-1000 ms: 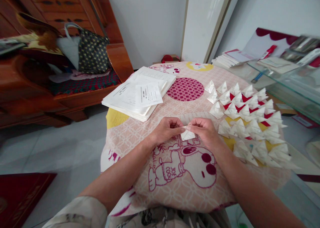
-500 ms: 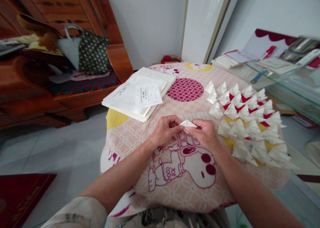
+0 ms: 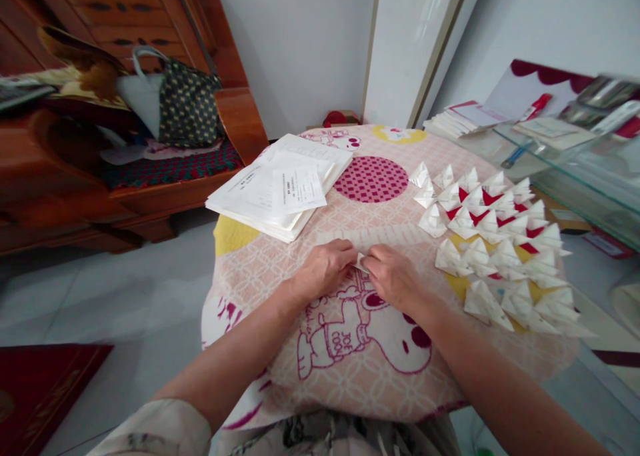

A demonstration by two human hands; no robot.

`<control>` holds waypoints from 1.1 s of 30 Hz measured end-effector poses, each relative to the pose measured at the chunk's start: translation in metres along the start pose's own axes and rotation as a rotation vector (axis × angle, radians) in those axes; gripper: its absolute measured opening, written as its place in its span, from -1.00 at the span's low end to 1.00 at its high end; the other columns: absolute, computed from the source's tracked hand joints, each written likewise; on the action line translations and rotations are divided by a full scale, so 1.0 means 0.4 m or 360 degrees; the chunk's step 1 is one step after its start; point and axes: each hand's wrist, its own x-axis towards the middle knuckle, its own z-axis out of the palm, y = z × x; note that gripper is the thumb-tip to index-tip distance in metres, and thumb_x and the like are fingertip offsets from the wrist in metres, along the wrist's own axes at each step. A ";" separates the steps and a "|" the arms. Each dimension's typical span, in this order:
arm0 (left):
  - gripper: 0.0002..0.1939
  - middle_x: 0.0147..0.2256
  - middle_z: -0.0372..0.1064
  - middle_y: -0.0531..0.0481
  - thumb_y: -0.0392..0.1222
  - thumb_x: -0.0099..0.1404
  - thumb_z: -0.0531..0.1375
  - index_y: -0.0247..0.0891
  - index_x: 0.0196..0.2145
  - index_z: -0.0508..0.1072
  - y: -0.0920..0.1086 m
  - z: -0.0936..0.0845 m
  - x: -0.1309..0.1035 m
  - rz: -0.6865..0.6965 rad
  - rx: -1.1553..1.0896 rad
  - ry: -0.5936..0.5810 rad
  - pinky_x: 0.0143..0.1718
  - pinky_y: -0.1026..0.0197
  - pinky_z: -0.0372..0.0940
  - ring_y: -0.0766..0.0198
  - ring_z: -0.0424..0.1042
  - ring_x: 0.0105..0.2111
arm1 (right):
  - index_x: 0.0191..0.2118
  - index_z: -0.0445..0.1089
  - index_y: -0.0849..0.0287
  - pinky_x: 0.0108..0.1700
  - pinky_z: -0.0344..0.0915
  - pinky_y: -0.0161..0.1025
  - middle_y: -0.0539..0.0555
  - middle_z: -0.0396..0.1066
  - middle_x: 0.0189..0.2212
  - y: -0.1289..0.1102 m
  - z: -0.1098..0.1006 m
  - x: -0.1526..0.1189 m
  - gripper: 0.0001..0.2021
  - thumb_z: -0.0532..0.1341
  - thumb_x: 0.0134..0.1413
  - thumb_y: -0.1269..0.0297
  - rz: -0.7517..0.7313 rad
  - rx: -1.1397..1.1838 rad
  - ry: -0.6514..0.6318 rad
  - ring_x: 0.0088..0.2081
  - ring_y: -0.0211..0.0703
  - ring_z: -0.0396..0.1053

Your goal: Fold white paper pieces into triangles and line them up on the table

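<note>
Between my fingertips, low over the cloth, is a small piece of folded white paper (image 3: 361,263), mostly hidden by the fingers. My left hand (image 3: 327,266) is closed on its left side, with the fingers curled. From the right, my right hand (image 3: 393,273) pinches the same paper, knuckles up. Several folded paper pieces (image 3: 479,256) with pointed tips stand in rows to the right of my right hand. A stack of white printed sheets (image 3: 250,196) lies beyond my left hand, with smaller slips (image 3: 299,188) on top.
A patterned cloth (image 3: 370,226) covers the round table. At the right is a glass shelf (image 3: 575,163) with papers, a red marker (image 3: 539,107) and metal bowls. A wooden bench (image 3: 240,126) holding a dark patterned bag (image 3: 186,103) stands at the left.
Both hands have turned knuckles-up and drawn closer together over the folded paper. Less of the paper shows now. The stack and the rows of folded pieces have stayed in place.
</note>
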 end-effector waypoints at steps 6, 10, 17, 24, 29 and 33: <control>-0.82 -0.28 0.44 -0.11 -0.35 0.35 0.10 -0.32 -0.33 0.51 0.010 -0.009 -0.027 0.0053 0.0074 -0.0149 -0.17 0.17 0.35 0.19 0.42 -0.22 | -0.41 0.45 0.20 -0.22 0.23 -0.20 0.12 0.38 -0.35 0.028 0.006 -0.026 -0.78 0.13 0.21 0.54 -0.0033 0.0388 -0.0024 -0.27 -0.13 0.30; -0.83 -0.27 0.44 -0.12 -0.35 0.35 0.13 -0.32 -0.29 0.53 0.018 -0.008 -0.029 0.0050 0.0007 -0.0111 -0.14 0.15 0.37 0.17 0.42 -0.19 | -0.45 0.44 0.21 -0.23 0.23 -0.19 0.13 0.37 -0.36 0.032 0.002 -0.027 -0.73 0.11 0.24 0.53 -0.0065 0.0350 -0.0089 -0.28 -0.12 0.29; -0.82 -0.32 0.44 -0.10 -0.31 0.36 0.14 -0.31 -0.34 0.55 0.024 0.001 -0.031 -0.0048 -0.0011 -0.0104 -0.19 0.17 0.33 0.19 0.42 -0.26 | -0.40 0.48 0.20 -0.23 0.25 -0.18 0.12 0.35 -0.34 0.032 0.002 -0.029 -0.75 0.12 0.26 0.50 -0.0032 0.0377 -0.0108 -0.27 -0.12 0.29; -0.82 -0.36 0.45 -0.06 -0.23 0.35 0.18 -0.30 -0.38 0.54 0.022 -0.005 -0.009 -0.0358 -0.0282 -0.0062 -0.28 0.24 0.26 0.26 0.40 -0.33 | -0.47 0.44 0.19 -0.28 0.20 -0.24 0.07 0.33 -0.40 0.030 -0.006 -0.009 -0.72 0.14 0.28 0.42 0.0186 0.0606 -0.0066 -0.34 -0.19 0.30; -0.75 -0.50 0.40 0.02 -0.21 0.29 0.20 -0.30 -0.52 0.51 0.010 -0.025 0.026 -0.0613 -0.0322 -0.0181 -0.44 0.29 0.09 0.36 0.29 -0.50 | -0.59 0.41 0.18 -0.40 0.07 -0.26 -0.01 0.28 -0.59 0.040 -0.015 0.017 -0.66 0.22 0.22 0.26 0.0425 0.0738 -0.0143 -0.48 -0.25 0.24; -0.71 -0.63 0.32 0.08 -0.21 0.27 0.18 -0.30 -0.58 0.50 0.003 -0.030 0.041 -0.0716 -0.0417 -0.0240 -0.48 0.29 0.02 0.40 0.20 -0.58 | -0.62 0.41 0.18 -0.52 -0.04 -0.28 -0.06 0.23 -0.71 0.044 -0.016 0.034 -0.66 0.29 0.10 0.14 0.0795 0.0912 -0.0210 -0.60 -0.29 0.16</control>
